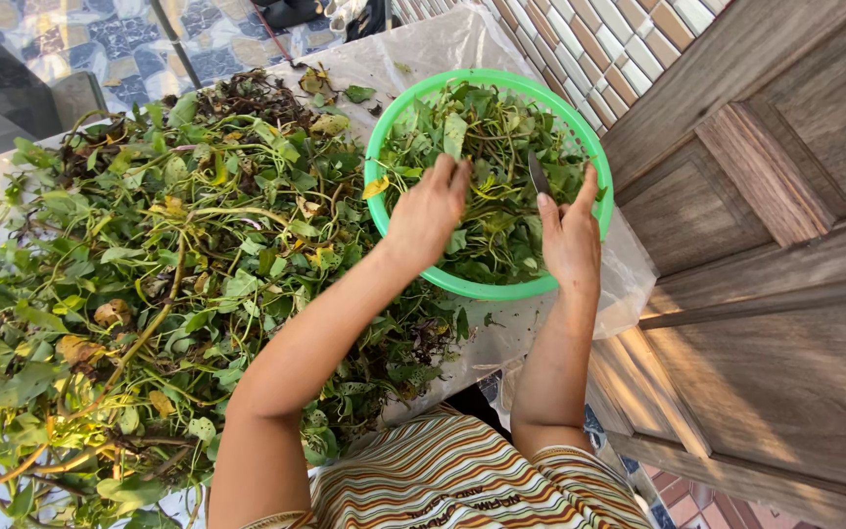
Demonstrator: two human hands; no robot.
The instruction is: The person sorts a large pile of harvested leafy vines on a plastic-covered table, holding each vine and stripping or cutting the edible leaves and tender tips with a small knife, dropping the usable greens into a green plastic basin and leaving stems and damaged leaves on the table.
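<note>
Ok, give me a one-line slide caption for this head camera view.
Left hand and right hand, holding a small knife, reach into a green basket of leafy vines.

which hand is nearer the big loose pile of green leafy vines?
Left. The left hand is in the round green plastic basket, on the side bordering the pile of green leafy vines; the right hand is at the far rim.

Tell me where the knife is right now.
In the head view the knife sits in the right hand, blade pointing up over the cut leaves inside the green basin, right of the left hand.
</note>
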